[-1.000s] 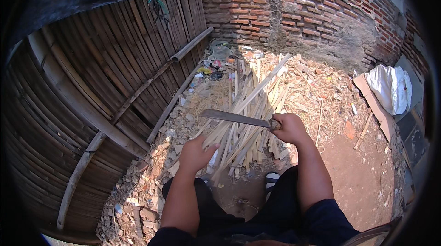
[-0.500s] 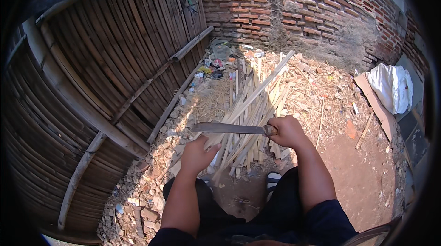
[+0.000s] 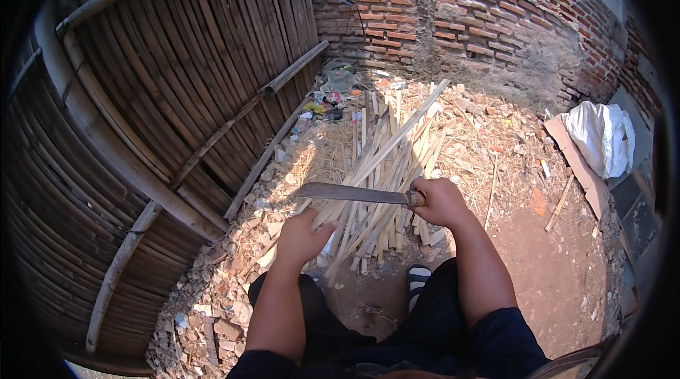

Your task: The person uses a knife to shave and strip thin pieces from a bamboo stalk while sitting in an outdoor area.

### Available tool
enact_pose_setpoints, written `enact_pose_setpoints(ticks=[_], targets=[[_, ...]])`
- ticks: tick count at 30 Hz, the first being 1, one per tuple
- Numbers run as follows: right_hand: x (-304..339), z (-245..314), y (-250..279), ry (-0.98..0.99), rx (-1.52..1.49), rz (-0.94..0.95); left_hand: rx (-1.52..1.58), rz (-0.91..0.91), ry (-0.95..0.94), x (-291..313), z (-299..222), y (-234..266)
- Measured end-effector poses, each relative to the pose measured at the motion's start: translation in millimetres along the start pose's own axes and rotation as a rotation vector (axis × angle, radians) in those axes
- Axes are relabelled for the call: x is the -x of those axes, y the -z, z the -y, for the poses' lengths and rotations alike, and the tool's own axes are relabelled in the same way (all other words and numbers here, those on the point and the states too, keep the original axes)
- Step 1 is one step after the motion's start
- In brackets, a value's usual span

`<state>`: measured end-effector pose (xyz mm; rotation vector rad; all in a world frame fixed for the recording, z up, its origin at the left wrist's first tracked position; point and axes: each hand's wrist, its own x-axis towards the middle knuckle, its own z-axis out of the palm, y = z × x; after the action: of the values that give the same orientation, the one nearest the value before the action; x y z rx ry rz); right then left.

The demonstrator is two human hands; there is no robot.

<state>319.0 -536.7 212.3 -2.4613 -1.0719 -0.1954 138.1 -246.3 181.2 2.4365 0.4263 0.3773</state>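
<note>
My right hand [image 3: 440,202] is wrapped round the wooden handle of a machete [image 3: 354,193]. The long dark blade points left, lying level across the view above the pile. Close below the blade tip, my left hand [image 3: 301,236] curls round the near end of a long pale bamboo strip [image 3: 404,131], its thumb on the right side. That strip slants away to the far right over a heap of bamboo strips [image 3: 386,227] on the ground. The fingertips of my left hand are partly hidden behind the hand.
A bamboo-slat wall [image 3: 177,81] with poles runs along the left. Behind the heap stands a brick wall [image 3: 382,10]. Rubble [image 3: 227,329] and dry litter cover the ground. At the right lie a white sack [image 3: 605,138] and a brown board [image 3: 577,163]. My sandalled feet stand close before the heap.
The machete's tip has risen slightly, tilting the blade a little. Both hands keep their holds and have barely moved. The dark sheet at upper left has swung out of view.
</note>
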Motion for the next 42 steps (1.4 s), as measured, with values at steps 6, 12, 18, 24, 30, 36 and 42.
enact_pose_setpoints(ticks=[6, 12, 18, 24, 30, 36, 42], targets=[[-5, -41, 14, -0.328, -0.14, -0.06, 0.009, 0.022, 0.007, 3, -13, 10], [-3, -50, 10, -0.391, -0.17, -0.051, -0.025, 0.03, 0.016, 1, -7, 5], [-1, -7, 10, -0.069, -0.013, 0.24, -0.076, 0.054, 0.02, 1, 3, -1], [-6, -51, 11, -0.355, -0.18, 0.057, 0.013, 0.033, -0.018, 4, -7, 7], [-2, -23, 13, -0.301, -0.124, 0.107, -0.028, 0.054, 0.024, 0, -7, 1], [-4, -16, 9, -0.153, -0.063, 0.192, -0.078, 0.034, 0.008, 4, -10, 4], [-6, -54, 6, -0.372, -0.249, -0.057, -0.097, 0.032, 0.013, 1, -11, 8]])
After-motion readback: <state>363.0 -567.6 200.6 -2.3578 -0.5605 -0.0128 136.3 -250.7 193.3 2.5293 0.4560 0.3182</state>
